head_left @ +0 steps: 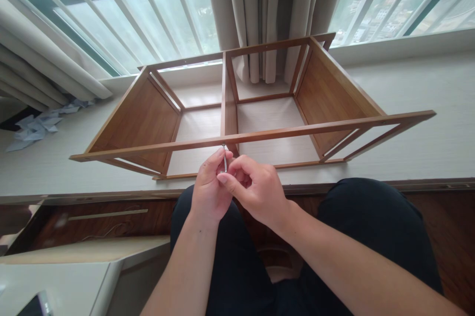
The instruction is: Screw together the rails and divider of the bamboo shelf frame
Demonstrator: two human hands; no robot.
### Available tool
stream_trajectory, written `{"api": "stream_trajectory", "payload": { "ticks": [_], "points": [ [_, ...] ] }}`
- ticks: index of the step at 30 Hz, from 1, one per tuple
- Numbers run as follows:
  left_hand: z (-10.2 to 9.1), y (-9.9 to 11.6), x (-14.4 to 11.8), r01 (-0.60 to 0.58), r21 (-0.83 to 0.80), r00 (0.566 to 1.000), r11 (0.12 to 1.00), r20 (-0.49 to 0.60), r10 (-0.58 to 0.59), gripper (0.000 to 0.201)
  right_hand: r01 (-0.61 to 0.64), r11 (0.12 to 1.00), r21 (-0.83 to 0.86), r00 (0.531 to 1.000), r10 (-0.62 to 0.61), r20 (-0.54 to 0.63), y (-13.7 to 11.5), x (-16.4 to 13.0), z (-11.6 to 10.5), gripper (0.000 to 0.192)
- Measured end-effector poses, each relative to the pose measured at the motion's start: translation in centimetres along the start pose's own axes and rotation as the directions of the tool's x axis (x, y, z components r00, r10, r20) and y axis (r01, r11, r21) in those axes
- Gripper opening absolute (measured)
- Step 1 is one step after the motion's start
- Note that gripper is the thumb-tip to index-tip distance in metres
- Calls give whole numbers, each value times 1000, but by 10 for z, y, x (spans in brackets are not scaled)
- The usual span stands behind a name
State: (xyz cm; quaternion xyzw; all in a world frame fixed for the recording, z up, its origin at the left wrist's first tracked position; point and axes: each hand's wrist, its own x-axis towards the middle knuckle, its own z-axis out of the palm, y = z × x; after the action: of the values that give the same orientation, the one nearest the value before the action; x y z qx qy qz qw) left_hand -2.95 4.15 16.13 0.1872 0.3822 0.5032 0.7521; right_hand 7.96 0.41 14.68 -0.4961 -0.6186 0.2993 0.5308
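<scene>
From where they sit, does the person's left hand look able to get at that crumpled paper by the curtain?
Probably not without leaning. The left hand is at the small metal tool by the wooden frame, while the crumpled paper lies far off to the left on the ledge.

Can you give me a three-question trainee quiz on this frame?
1. True or false: both hands, the left hand and the right hand, meet at a thin metal tool under the front rail of the wooden frame.
2. Where does the wooden frame lie? A) on the pale window ledge B) on the person's lap C) on the dark floor
3. Fill in: the crumpled paper lies at the far ____ of the ledge, below the curtain.

Key: 1 true; 2 A; 3 left.
</scene>
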Motion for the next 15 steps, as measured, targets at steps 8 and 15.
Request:
{"api": "stream_trajectory", "payload": {
  "ticks": [8,15],
  "points": [
    [-1,0,2,13,-38,1000,999,-24,-14,23,39,999,-33,998,-38,47,-3,-1,0,27],
    [-2,1,2,26,33,998,999,57,-27,25,12,997,70,993,-20,113,-1,-5,2,24]
  ]
}}
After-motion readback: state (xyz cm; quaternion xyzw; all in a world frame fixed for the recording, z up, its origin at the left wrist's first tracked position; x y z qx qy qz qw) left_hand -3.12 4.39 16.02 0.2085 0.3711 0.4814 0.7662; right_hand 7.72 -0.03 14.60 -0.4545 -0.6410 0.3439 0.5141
